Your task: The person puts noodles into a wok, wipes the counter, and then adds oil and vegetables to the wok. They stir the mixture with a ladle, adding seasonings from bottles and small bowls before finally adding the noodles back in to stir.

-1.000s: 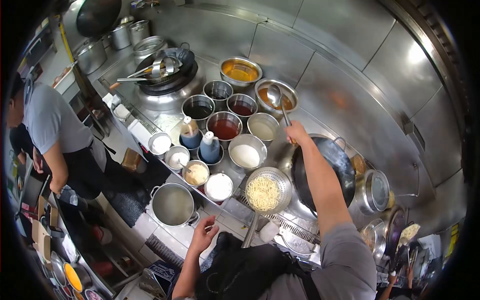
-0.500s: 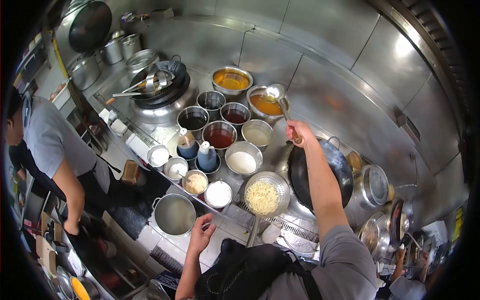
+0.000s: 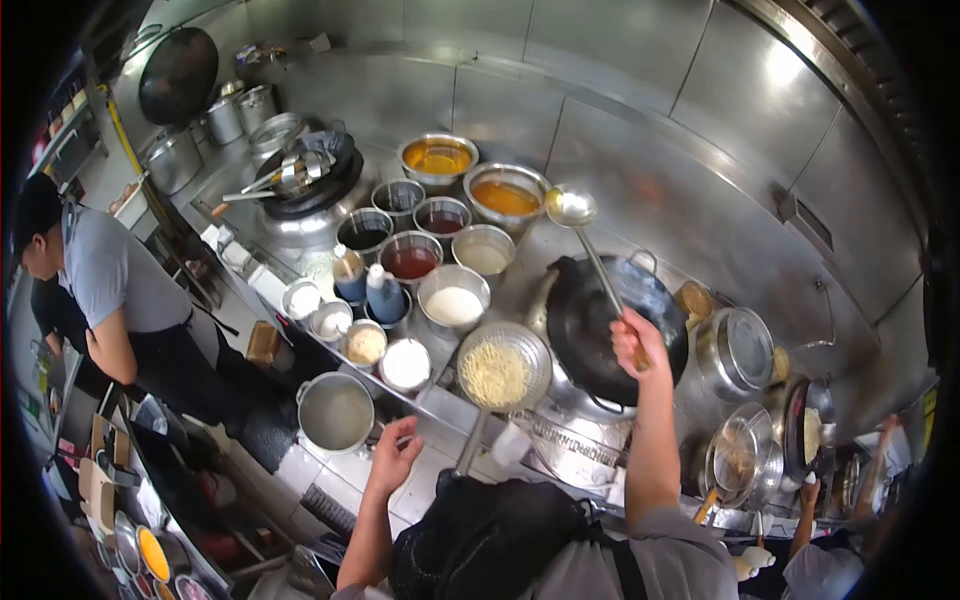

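My right hand [image 3: 638, 342] is wrapped round the wooden-ended handle of a metal ladle [image 3: 571, 205]. The ladle's bowl is up beside the steel bowl of orange-brown liquid [image 3: 506, 196], apart from it. Below the handle sits a black wok [image 3: 585, 330], with no food visible in it. My left hand [image 3: 397, 455] hangs in the air with nothing in it, fingers loosely bent and apart. Nearby, a perforated strainer [image 3: 538, 350] holds pale noodles [image 3: 494, 375]. A metal pot [image 3: 336, 412] stands to the left of that hand.
Steel containers of sauces [image 3: 411, 257] and white powders [image 3: 405, 365] crowd the counter's middle, with two squeeze bottles [image 3: 384, 292]. Pans and a strainer [image 3: 740, 455] are at right. A co-worker [image 3: 130, 270] stands at left; another person's arm [image 3: 806, 510] shows at lower right.
My right hand has drawn back toward me, bringing the ladle from over the orange-brown liquid to above the wok's far side. My left hand stays raised. The view has shifted slightly.
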Demonstrator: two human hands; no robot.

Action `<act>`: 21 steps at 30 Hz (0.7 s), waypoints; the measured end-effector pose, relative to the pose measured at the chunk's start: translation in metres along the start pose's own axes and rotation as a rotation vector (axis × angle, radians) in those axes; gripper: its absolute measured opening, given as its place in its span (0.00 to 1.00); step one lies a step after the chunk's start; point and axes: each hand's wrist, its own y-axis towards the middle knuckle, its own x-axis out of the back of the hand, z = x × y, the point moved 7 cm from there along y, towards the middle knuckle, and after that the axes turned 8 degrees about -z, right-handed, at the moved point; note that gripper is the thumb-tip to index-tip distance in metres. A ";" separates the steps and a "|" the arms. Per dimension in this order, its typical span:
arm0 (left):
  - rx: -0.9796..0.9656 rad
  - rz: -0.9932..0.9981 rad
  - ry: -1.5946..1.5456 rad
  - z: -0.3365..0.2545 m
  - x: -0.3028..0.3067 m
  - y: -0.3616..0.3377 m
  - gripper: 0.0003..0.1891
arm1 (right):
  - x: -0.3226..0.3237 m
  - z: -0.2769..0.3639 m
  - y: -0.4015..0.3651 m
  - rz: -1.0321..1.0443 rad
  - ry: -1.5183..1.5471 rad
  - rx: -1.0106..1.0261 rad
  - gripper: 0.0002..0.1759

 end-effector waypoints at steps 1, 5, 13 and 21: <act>0.004 0.015 0.031 -0.002 -0.009 -0.009 0.22 | 0.022 0.005 -0.031 -0.161 -0.254 0.187 0.15; -0.002 0.079 0.101 -0.031 -0.063 -0.040 0.21 | 0.101 0.016 -0.098 -0.525 -1.080 0.499 0.36; -0.025 0.202 0.184 -0.025 -0.134 -0.127 0.22 | 0.202 -0.009 -0.188 -0.677 -1.722 0.470 0.28; -0.031 -0.124 0.240 -0.016 -0.037 -0.178 0.21 | 0.219 -0.064 -0.153 -0.180 0.004 -0.345 0.12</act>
